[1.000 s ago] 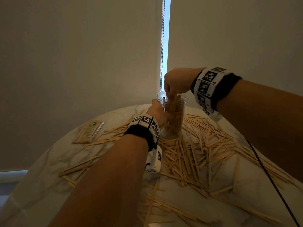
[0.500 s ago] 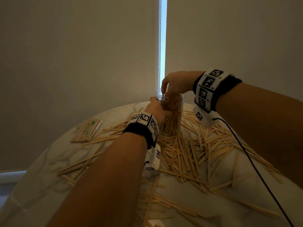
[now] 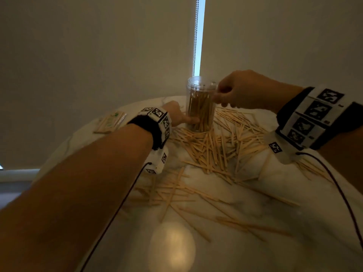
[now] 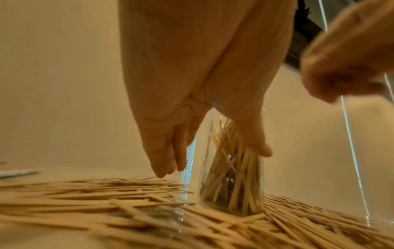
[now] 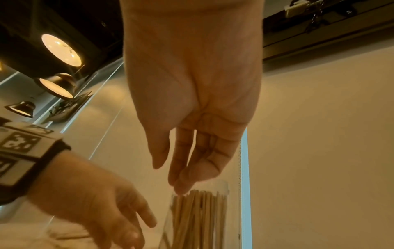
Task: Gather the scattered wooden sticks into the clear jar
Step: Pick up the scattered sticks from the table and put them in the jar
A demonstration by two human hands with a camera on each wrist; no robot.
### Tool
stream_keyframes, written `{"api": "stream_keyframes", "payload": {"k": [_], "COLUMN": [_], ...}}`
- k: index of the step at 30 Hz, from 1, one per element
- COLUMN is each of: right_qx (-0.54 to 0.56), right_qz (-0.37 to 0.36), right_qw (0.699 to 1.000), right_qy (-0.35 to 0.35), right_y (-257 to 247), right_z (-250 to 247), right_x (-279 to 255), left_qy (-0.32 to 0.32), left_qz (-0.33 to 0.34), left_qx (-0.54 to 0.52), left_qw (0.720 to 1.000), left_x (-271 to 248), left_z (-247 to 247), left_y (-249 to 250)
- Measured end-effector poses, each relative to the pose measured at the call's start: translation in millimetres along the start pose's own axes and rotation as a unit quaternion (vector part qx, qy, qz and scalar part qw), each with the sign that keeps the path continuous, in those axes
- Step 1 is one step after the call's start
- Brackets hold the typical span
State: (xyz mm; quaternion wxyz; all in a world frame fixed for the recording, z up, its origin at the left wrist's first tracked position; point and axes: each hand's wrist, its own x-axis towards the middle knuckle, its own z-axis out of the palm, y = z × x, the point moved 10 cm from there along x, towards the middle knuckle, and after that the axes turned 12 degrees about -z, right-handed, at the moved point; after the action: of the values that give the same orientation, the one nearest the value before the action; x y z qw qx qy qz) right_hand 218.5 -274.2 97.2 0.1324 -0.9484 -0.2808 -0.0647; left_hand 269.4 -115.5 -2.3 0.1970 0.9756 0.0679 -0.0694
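Near the table's (image 3: 59, 154) far edge, the left hand (image 3: 174, 114), fingers straight, touches the jar's (image 3: 200, 107) base; the upright jar is packed with sticks (image 3: 212, 154), more strewn around it; right hand (image 3: 241, 91) hovers relaxed, empty.

- Round white marble-patterned tabletop (image 3: 265, 238), grey veining, with a bright round reflection of light near its front.
- Flat clear plastic packet (image 3: 110, 122), printed with green, lying at the far left of the tabletop.
- Pale beige roller blinds (image 3: 88, 55), two panels drawn down behind the tabletop.
- Narrow bright vertical gap of daylight (image 3: 202, 36) between the two panels.
- Beaded metal pull chain (image 3: 195, 36) hanging just left of that gap.
- Round lit ceiling lamps (image 5: 61, 50), glowing warm yellow, overhead in the right wrist view.
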Motion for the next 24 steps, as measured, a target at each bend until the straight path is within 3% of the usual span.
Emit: {"api": "stream_keyframes", "payload": {"k": [6, 9, 12, 14, 17, 24], "right_qx": [-0.023, -0.073, -0.040, -0.024, -0.039, -0.019], "right_qz": [0.124, 0.171, 0.229, 0.238, 0.214, 0.105], "right_qw": [0.980, 0.943, 0.900, 0.894, 0.912, 0.958], "right_qy": [-0.153, -0.276, -0.369, -0.378, -0.349, -0.265], "right_y": [25, 38, 43, 41, 29, -33], "right_z": [60, 86, 105, 110, 109, 124], "right_x": [-112, -168, -223, -243, -253, -212], "left_qy": [-0.020, -0.041, -0.087, -0.109, -0.096, -0.038], "left_qz": [-0.045, -0.051, -0.053, -0.048, -0.011, 0.046], "left_qx": [0.152, 0.212, 0.282, 0.304, 0.307, 0.274], "left_qw": [0.987, 0.975, 0.954, 0.945, 0.947, 0.960], "left_x": [-69, -113, -152, -169, -178, -194], "left_z": [-1, 8, 25, 31, 36, 43], "left_y": [-73, -98, -126, -145, -156, -117]}}
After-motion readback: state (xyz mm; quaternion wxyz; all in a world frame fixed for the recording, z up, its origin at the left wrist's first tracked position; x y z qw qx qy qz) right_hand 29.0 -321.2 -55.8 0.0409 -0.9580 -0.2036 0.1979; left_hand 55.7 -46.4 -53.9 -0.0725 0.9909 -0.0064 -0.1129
